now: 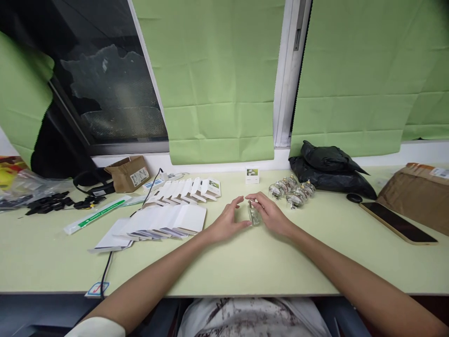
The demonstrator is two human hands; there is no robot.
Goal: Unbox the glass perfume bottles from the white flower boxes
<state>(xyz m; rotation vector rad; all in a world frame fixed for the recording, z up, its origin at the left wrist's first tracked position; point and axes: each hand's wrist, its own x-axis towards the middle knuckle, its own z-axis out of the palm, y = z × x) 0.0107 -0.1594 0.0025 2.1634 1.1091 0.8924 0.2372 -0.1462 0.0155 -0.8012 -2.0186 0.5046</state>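
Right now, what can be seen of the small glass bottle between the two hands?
The small glass bottle looks clear and colourless, with a narrower top end pointing away from the person. It seems to stand on the pale green table, near its middle. The right hand curls round it from the right; the left hand touches or nearly touches its left side. Its contents and cap detail are too small to tell.

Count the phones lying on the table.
1. A single phone lies flat, screen up, at the table's right side, in front of the brown parcel and right of the black bag. Others could be hidden under the clutter.
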